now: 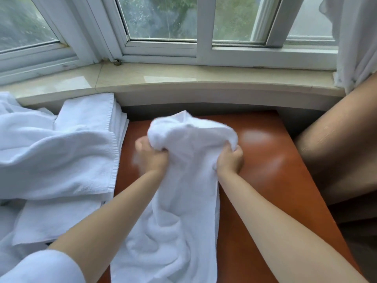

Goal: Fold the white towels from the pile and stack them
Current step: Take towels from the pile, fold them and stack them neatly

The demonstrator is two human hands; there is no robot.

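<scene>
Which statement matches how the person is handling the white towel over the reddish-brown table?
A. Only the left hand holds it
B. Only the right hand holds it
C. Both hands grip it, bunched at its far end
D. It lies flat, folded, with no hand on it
C: the left hand and the right hand each grip the bunched far end of the white towel, whose rest trails crumpled toward the person over the table.

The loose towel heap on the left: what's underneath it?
Under the loose towel heap lie flat folded towels, and another folded stack shows behind it by the windowsill. How many lie beneath, and the surface below them, is covered.
</scene>
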